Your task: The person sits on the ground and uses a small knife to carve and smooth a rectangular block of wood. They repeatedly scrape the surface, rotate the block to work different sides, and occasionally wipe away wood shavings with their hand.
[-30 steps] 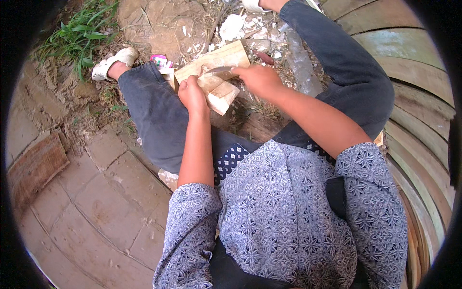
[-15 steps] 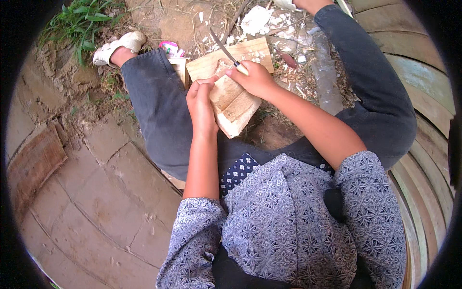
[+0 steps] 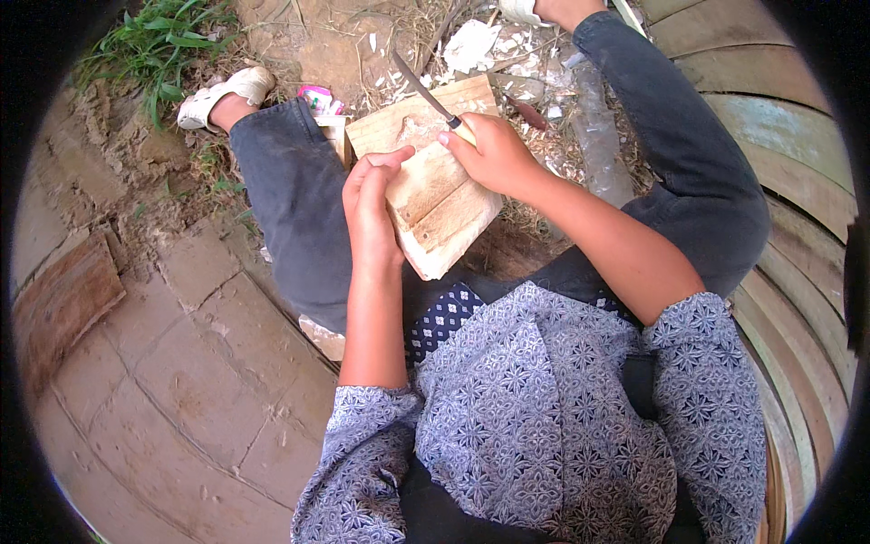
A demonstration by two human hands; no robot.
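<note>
Now bracing wood block [image 3: 433,195] w/ left hand [image 3: 372,201] clamped on edge; right hand [image 3: 494,156] fisted round knife [image 3: 424,91], blade up.

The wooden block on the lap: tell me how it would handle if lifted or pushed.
The wooden block looks stiff, with flat thick faces, so it probably will not flex or roll. Its pale, rough-cut surface likely grips well. The left hand alone steadies it, so it seems fairly light.

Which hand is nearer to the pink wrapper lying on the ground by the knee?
Left. The left hand grips the wooden board's left edge, just below and right of the pink wrapper. The right hand, holding the knife, sits farther right, across the board.
</note>
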